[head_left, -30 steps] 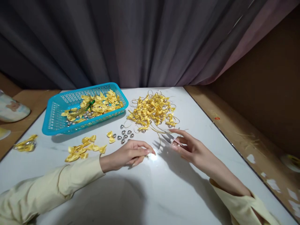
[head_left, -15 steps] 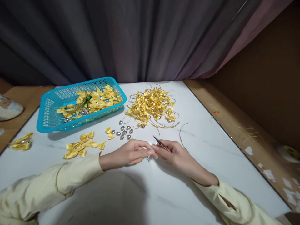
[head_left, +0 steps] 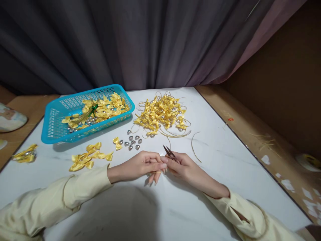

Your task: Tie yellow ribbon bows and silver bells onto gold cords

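My left hand [head_left: 143, 165] and my right hand [head_left: 184, 167] meet fingertip to fingertip above the white table. Thumb and forefinger of the left are pinched together, its lower fingers stretched downward. A short bit of thin gold cord [head_left: 156, 172] shows at those fingers; the rest is hidden. In my right hand sits a pair of small dark scissors [head_left: 170, 153], their pointed blades apart and aimed away from me. The right thumb and forefinger also press together beside the left fingertips. Just beyond lie silver heart-shaped gems [head_left: 132, 142] and a yellow satin bow [head_left: 117, 143].
A blue perforated basket [head_left: 50, 139] holds yellow bows and gems at the back left. Bows threaded on gold cords form a pile [head_left: 160, 113] at the back middle. Loose bows [head_left: 86, 157] lie left, and a curved cord [head_left: 192, 147] right. Behind hangs a dark curtain [head_left: 135, 40].
The scissor blades have spread apart. My left hand's lower fingers have stretched downward, and a thin gold cord now shows by them. The view has shifted slightly.
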A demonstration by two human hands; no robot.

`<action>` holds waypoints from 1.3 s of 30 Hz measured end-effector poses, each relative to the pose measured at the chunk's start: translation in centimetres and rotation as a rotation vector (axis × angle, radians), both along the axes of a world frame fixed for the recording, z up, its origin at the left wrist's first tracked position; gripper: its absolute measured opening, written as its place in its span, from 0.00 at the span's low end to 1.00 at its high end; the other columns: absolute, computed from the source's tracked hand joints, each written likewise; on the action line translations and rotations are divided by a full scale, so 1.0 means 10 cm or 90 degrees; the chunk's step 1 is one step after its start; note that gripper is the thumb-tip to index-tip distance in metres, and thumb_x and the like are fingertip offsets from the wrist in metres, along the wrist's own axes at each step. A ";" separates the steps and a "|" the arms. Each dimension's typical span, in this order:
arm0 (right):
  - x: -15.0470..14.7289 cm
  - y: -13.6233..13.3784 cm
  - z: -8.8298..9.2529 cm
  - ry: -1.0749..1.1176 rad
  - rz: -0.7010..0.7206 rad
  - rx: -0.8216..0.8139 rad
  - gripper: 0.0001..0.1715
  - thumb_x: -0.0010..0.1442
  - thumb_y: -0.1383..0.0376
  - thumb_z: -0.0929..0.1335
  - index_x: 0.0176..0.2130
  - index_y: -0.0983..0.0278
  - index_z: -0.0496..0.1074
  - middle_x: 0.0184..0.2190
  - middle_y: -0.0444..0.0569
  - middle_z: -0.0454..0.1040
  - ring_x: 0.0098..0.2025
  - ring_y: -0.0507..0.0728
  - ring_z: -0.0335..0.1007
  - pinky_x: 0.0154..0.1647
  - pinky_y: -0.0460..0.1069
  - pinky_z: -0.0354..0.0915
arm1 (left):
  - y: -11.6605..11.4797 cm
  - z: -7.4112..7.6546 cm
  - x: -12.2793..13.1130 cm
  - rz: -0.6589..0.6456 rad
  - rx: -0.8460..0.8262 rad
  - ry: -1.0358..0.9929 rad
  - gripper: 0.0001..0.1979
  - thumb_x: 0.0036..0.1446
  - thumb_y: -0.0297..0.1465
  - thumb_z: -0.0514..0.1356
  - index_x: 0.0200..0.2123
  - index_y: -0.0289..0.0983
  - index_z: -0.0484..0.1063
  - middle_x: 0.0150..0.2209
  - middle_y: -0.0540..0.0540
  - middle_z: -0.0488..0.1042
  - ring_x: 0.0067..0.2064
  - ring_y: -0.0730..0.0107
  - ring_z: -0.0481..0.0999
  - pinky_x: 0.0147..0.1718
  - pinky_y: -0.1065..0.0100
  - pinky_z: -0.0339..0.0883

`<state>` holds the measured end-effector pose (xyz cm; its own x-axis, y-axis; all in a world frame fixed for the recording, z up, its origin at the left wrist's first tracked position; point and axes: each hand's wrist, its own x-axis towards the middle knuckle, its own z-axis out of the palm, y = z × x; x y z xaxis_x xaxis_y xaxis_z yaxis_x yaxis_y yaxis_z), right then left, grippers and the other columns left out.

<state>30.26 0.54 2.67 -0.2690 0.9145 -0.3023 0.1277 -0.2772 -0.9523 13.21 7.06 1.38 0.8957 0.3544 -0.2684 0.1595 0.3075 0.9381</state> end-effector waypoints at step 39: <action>0.18 0.00 -0.03 -0.230 0.087 0.136 0.20 0.59 0.52 0.63 0.27 0.63 0.57 0.18 0.36 0.51 0.22 0.47 0.45 0.21 0.43 0.45 | 0.03 -0.03 -0.05 0.057 -0.099 -0.072 0.10 0.55 0.33 0.60 0.32 0.30 0.70 0.28 0.40 0.78 0.25 0.69 0.76 0.26 0.68 0.69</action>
<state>32.06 0.51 2.40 -0.3038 0.9301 -0.2067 0.4842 -0.0361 -0.8742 12.67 7.39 1.08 0.8898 0.3962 -0.2264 0.0220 0.4582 0.8886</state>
